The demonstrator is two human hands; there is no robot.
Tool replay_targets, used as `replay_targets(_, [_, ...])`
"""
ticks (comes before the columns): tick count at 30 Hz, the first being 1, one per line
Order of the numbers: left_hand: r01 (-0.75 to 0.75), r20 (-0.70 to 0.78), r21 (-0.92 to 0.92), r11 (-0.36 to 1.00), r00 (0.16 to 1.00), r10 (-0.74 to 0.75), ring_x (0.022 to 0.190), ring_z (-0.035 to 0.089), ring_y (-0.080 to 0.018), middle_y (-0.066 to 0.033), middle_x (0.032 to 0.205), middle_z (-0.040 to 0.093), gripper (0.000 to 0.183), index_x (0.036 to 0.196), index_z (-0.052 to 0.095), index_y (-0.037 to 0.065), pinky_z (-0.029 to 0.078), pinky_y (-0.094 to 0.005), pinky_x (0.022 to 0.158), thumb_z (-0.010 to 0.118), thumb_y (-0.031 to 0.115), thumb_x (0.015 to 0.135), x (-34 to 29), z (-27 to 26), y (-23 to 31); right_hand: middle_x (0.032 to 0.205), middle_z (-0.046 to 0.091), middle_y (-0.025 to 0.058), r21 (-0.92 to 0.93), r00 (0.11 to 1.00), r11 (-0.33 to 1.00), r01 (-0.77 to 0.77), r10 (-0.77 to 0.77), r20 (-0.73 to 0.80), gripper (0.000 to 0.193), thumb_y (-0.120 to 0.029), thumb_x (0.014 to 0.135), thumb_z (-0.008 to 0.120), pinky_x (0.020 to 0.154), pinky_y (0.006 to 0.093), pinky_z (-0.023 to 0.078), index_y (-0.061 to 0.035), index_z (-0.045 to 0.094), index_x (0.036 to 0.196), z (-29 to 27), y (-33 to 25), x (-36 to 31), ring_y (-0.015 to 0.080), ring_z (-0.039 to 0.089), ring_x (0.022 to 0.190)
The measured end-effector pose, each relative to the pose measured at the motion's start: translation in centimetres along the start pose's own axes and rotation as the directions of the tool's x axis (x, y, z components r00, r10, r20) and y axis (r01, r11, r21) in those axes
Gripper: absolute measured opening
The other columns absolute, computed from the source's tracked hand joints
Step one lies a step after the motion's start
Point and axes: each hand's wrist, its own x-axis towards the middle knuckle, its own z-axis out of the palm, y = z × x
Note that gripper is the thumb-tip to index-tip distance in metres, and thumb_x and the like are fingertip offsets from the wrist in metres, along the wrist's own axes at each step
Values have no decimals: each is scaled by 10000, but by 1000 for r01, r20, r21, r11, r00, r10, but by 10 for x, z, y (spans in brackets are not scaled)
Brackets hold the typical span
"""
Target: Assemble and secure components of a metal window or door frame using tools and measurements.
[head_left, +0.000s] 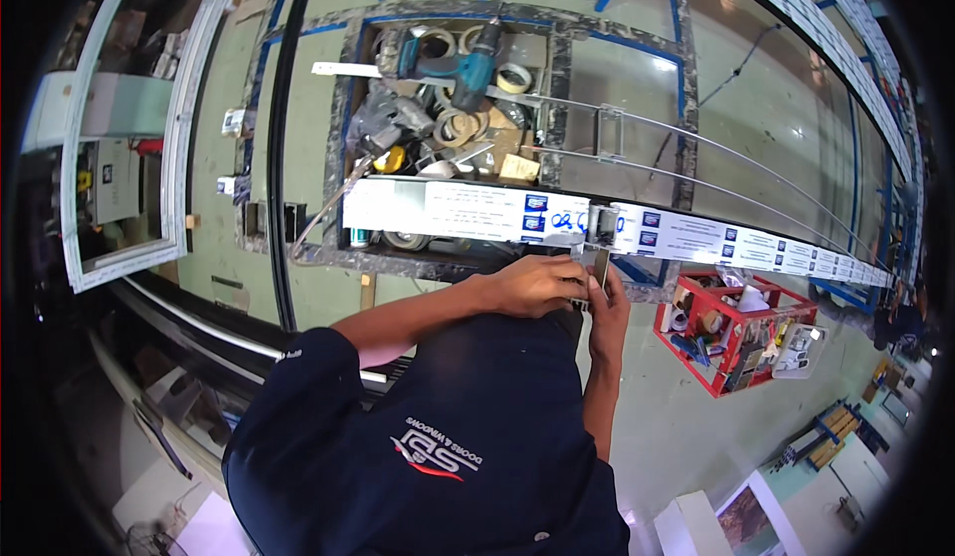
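Observation:
Close in front of my body, both hands meet at the near edge of a long white profile (468, 210) covered in printed film. My right hand (610, 307) is closed with its thumb and fingers on a thin metal strip (602, 269) that sticks up between them. Beside it, my left hand (542, 283) has its fingers bent together near the strip's lower end; what they pinch is hidden. A small metal fitting (603, 224) sits on the profile just beyond my fingers, next to blue handwriting.
Beyond the profile, a bench tray holds a teal cordless drill (474, 69), tape rolls (456, 128) and loose tools. Two thin metal rods (716, 140) stretch rightward. A red tool crate (724, 342) stands at right, a white window frame (177, 123) at left.

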Motion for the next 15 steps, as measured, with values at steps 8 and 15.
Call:
replay_targets(8, [226, -14, -275, 935, 971, -239, 1400, 651, -308, -103, 1531, 668, 390, 1333, 751, 72, 534, -434, 1172, 810, 91, 948, -61, -17, -14, 1245, 766, 107, 6, 1000, 1000, -13, 13, -4, 432, -219, 1126, 668, 859, 300, 573, 48, 640, 1465, 7, 22, -15, 149, 741, 1017])
replay_targets(15, [547, -352, 82, 833, 798, -489, 1131, 720, -338, -121, 1175, 773, 209, 1158, 792, 72, 592, -433, 1000, 772, 84, 950, -159, -49, -48, 1279, 727, 67, -100, 923, 977, 187, -209, -321, 425, -274, 1147, 638, 975, 307, 543, 29, 672, 1444, -26, 40, 18, 116, 658, 1107])
